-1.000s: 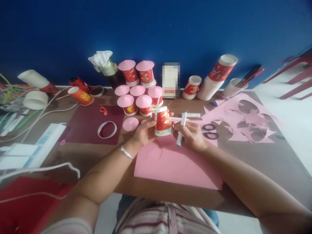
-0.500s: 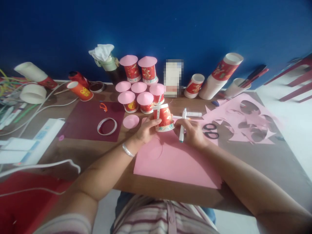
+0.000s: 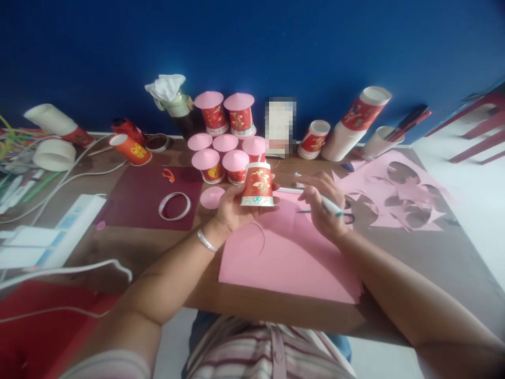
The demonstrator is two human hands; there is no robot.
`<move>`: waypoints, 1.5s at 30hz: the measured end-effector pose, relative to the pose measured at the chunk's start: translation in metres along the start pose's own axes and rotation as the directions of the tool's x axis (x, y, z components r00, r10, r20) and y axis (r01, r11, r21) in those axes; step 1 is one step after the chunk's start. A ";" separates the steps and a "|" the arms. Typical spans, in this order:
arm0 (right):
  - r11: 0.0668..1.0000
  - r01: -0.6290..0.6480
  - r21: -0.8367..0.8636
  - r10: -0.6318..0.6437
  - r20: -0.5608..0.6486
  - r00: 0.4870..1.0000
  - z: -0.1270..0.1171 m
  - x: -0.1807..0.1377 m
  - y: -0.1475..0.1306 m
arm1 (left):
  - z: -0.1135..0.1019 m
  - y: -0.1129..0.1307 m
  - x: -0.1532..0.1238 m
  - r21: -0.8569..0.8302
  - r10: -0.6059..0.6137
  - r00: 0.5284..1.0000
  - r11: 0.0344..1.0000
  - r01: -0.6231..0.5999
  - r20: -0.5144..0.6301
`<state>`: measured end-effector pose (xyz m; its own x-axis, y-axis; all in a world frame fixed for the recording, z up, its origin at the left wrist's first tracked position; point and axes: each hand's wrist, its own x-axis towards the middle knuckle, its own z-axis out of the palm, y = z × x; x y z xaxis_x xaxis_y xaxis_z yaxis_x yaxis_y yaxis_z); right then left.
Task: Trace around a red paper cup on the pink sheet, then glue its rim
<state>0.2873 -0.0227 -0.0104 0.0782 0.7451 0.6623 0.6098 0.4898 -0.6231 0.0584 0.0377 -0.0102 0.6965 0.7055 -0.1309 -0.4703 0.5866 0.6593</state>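
**Cup lifted and squared up, marker swung aside**

Raised a little since half a second ago, the paper cup now stands straight instead of leaning. The marker has swung from upright to a slant, and the right hand has drawn away toward the right of the frame.

At the centre of the frame the cup is upside down, narrow base up and wide rim down. It is held clear of the table, over the far edge of the pink sheet. Its wall is red with a gold pattern, and a white band around the rim carries blue-green scribbles.

The left hand grips the cup from the left and from behind. Its fingers curl closely round the far side, one fingertip shows past the cup's right edge, and the thumb presses the near left wall.

Just right of centre and apart from the cup, the right hand has its fingers curled in tight, pinching the marker between thumb and forefingers. The marker's teal end points to the lower right. Whether that hand touches the paper beneath it cannot be told.

The capped cups stand in a cluster just behind the held cup. A pink disc lies just left of the left hand, with a tape ring farther left. Cut-out pink paper spreads across the right of the frame.
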 end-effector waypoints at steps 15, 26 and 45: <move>0.985 0.068 0.158 -0.085 0.106 0.991 0.017 -0.008 0.010 | -0.010 -0.024 0.005 0.269 0.197 0.970 0.951 -0.153 -0.145; 0.951 0.281 0.130 -0.303 0.207 0.930 0.018 -0.006 0.016 | 0.000 -0.023 0.006 0.256 0.175 0.984 0.951 -0.175 0.020; 0.944 0.309 0.120 -0.323 0.126 0.938 0.019 -0.001 0.033 | -0.005 -0.020 0.012 0.107 0.064 0.993 0.991 -0.075 0.102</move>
<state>0.2920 0.0014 -0.0400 -0.2227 0.5977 0.7701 0.5051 0.7464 -0.4332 0.0735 0.0367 -0.0284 0.7167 0.6973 -0.0125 -0.4602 0.4863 0.7428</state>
